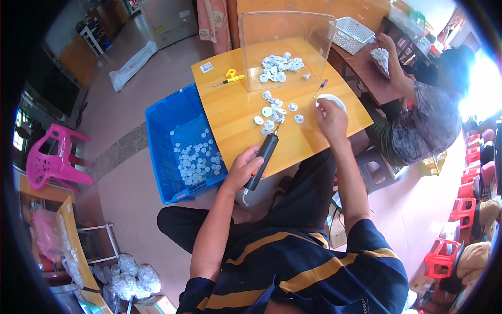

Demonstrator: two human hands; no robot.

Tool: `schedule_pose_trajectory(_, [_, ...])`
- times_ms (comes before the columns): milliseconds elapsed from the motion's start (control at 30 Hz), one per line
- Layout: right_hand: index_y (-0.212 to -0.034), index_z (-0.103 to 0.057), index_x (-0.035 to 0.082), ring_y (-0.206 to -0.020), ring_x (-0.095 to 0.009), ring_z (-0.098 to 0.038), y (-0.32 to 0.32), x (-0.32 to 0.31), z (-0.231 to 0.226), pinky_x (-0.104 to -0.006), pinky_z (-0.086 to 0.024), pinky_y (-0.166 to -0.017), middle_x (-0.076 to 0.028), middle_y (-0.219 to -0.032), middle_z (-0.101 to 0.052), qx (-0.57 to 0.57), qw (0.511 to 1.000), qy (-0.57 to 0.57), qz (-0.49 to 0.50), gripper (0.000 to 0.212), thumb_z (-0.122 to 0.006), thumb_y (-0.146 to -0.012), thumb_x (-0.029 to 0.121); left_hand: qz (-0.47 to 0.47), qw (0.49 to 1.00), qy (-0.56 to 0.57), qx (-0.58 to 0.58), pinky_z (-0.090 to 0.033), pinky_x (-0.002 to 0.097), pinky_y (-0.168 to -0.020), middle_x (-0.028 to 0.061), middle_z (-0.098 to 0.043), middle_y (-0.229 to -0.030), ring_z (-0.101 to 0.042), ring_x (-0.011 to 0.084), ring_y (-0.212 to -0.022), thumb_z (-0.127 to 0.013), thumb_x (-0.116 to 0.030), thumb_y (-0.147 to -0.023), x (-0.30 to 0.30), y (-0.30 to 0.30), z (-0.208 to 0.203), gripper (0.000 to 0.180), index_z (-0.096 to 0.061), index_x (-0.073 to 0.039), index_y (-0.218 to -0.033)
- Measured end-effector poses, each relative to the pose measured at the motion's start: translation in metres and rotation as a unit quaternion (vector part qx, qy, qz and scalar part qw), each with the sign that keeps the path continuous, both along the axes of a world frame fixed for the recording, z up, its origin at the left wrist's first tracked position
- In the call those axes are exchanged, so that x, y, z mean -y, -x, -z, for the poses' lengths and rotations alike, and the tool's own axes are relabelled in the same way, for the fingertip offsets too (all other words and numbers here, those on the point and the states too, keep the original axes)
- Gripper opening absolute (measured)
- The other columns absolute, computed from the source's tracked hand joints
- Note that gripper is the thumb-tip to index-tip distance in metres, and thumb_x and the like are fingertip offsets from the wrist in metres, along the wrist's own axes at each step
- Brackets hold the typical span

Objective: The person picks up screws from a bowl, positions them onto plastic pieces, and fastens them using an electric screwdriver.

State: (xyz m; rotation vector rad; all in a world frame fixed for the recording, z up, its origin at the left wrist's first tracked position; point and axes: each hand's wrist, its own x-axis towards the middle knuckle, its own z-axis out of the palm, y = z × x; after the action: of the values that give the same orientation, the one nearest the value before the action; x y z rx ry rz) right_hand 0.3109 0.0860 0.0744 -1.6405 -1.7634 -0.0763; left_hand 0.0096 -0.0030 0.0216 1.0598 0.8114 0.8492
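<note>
My left hand (244, 167) is wrapped round a black electric screwdriver (264, 159), its bit pointing away from me at the small white round plastic parts (271, 112) on the wooden table (225, 110). A white cord hangs from the tool's near end. Over a shallow white bowl (339, 100) on the table's right side is my right hand (332, 121), fingers bent together. Whatever they pinch is too small or hidden to name. Two single white parts (298, 119) lie between my hands. Behind them, a larger heap of white parts (277, 68) shows through a clear plastic box (286, 14).
Left of the table stands a blue crate (162, 152) with many white parts inside. A yellow-handled screwdriver (234, 80) and a thin screwdriver (320, 88) lie on the tabletop. On the right, another person (423, 115) sits at a brown table near a white basket (351, 35).
</note>
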Motion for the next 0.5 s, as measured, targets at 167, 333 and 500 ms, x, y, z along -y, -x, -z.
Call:
schedule_pose_trajectory(167, [-0.094, -0.075, 0.011, -0.085, -0.036, -0.071, -0.059, -0.041, 0.006, -0.0463, -0.056, -0.074, -0.016, -0.093, -0.073, 0.065, 0.993, 0.064, 0.069, 0.014, -0.068, -0.084, 0.018, -0.001, 1.000, 0.017, -0.013, -0.059, 0.0287, -0.067, 0.0110, -0.064, -0.101, -0.065, 0.0145, -0.077, -0.057, -0.017, -0.097, -0.001, -0.001, -0.004, 0.045, -0.049, 0.001, -0.138])
schedule_pose_trajectory(333, [-0.091, -0.076, 0.013, -0.085, -0.034, -0.072, -0.067, -0.061, 0.018, -0.0453, -0.058, -0.076, -0.015, -0.091, -0.074, 0.158, 0.961, 0.218, 0.060, 0.017, -0.071, -0.079, 0.023, -0.002, 1.000, 0.017, -0.016, -0.059, 0.0283, -0.067, 0.0112, -0.064, -0.103, -0.064, 0.0143, -0.079, -0.058, -0.019, -0.097, -0.001, -0.001, -0.004, 0.047, -0.049, 0.001, -0.139])
schedule_pose_trajectory(500, [-0.084, -0.075, 0.014, -0.082, -0.032, -0.071, -0.060, -0.063, 0.032, -0.0443, -0.057, -0.073, -0.013, -0.085, -0.074, 0.151, 0.962, 0.223, 0.049, 0.013, -0.071, -0.079, 0.026, 0.008, 0.999, 0.023, -0.021, -0.060, 0.0286, -0.069, 0.0110, -0.063, -0.109, -0.064, 0.0142, -0.088, -0.058, -0.020, -0.098, -0.001, 0.000, 0.002, 0.048, -0.049, 0.000, -0.140])
